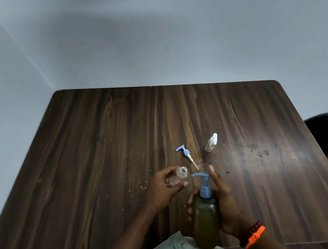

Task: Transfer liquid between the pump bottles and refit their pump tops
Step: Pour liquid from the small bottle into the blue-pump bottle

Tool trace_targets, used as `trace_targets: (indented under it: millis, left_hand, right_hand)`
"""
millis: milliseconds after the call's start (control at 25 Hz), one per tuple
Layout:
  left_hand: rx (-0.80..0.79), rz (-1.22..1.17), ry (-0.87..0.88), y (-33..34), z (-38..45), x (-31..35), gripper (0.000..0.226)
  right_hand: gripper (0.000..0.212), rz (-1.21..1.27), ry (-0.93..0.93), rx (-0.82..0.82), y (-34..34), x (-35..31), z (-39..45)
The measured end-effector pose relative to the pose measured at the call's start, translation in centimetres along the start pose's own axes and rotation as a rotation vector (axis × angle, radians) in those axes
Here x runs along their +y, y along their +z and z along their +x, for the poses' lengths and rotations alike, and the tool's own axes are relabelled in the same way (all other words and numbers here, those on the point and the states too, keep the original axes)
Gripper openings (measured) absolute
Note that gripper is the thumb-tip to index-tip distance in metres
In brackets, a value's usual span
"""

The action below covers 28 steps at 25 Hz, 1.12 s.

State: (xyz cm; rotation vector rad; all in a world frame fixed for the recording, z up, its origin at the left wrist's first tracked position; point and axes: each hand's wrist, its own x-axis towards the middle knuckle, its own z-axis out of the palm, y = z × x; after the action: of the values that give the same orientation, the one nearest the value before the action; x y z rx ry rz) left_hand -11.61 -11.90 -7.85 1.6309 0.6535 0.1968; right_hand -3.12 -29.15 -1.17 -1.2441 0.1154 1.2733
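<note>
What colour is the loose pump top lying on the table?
Blue with a white stem, the loose pump top; head view.

Left hand [164,189] grips small clear bottle [178,177], no cap. Right hand [223,206] holds green pump bottle [206,221], blue pump top [203,184] on. Loose blue pump [186,154] and second small bottle [211,143] lie mid-table [100,154].

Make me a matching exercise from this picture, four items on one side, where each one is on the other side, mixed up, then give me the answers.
Things:
1. small clear bottle
2. big green bottle
3. loose blue pump top
4. small bottle with white cap

Places:
A. lying on the table, tube pointing toward the person
B. held in the right hand
C. lying on the table, farthest right
D. held in the left hand, neck open

Pairs: 1-D, 2-B, 3-A, 4-C
</note>
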Motion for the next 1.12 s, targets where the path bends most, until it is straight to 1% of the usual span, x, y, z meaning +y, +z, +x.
trace_targets:
  millis: [40, 120, 240, 280, 440, 560, 680, 760, 800, 880, 920, 960, 1000, 1120]
  left_hand:
    - [0.001, -0.002, 0.001, 0.0, 0.0, 0.0, 0.046]
    - [0.010, -0.006, -0.009, 0.0, -0.1, -0.3, 0.047]
    - [0.025, -0.004, -0.007, 0.3, -0.3, -0.5, 0.054]
    - [0.027, -0.002, -0.007, 0.3, -0.3, -0.5, 0.054]
    - [0.042, 0.009, 0.010, 0.3, -0.5, 0.3, 0.051]
    - [0.057, -0.002, 0.028, 0.0, -0.5, 0.3, 0.051]
    - [0.054, 0.022, 0.034, 0.0, -0.6, -0.2, 0.051]
    - [0.048, 0.026, 0.029, 0.1, -0.6, -0.5, 0.056]
    - [0.045, 0.027, 0.025, 0.1, -0.6, -0.6, 0.057]
    - [0.045, 0.025, 0.019, 0.3, -0.6, -0.6, 0.057]
    - [0.046, 0.030, 0.019, 0.4, -0.6, -0.6, 0.057]
    - [0.043, 0.037, 0.023, 0.5, -0.7, -0.6, 0.056]
    - [0.043, 0.038, 0.030, 0.7, -0.7, -0.5, 0.054]
    - [0.063, 0.031, 0.046, 0.7, -0.7, -0.5, 0.051]
  right_hand:
    - [0.078, -0.084, -0.074, 0.094, 0.0, -0.4, 0.3]
    - [0.067, -0.280, -0.194, 0.224, 0.6, -1.3, 0.5]
    - [0.042, -0.466, -0.235, 0.325, 1.7, -2.7, -0.2]
    - [0.039, -0.510, -0.244, 0.332, 1.9, -3.0, -0.6]
    - [0.040, -0.569, -0.258, 0.378, 2.3, -3.3, -0.9]
    - [0.057, -0.614, -0.257, 0.366, 2.0, -2.9, -0.5]
    - [0.065, -0.672, -0.265, 0.380, 1.9, -2.3, -0.1]
    - [0.080, -0.719, -0.256, 0.374, 1.6, -1.8, 0.4]
    - [0.076, -0.737, -0.261, 0.370, 1.6, -1.7, 0.4]
    - [0.054, -0.763, -0.300, 0.389, 1.7, -1.8, 0.4]
    - [0.053, -0.790, -0.322, 0.409, 1.5, -1.7, 0.6]
    - [0.058, -0.810, -0.347, 0.420, 1.5, -1.7, 0.6]
    - [0.067, -0.822, -0.370, 0.419, 1.5, -1.5, 0.6]
    - [0.114, -0.839, -0.384, 0.426, 1.5, -1.3, 0.6]
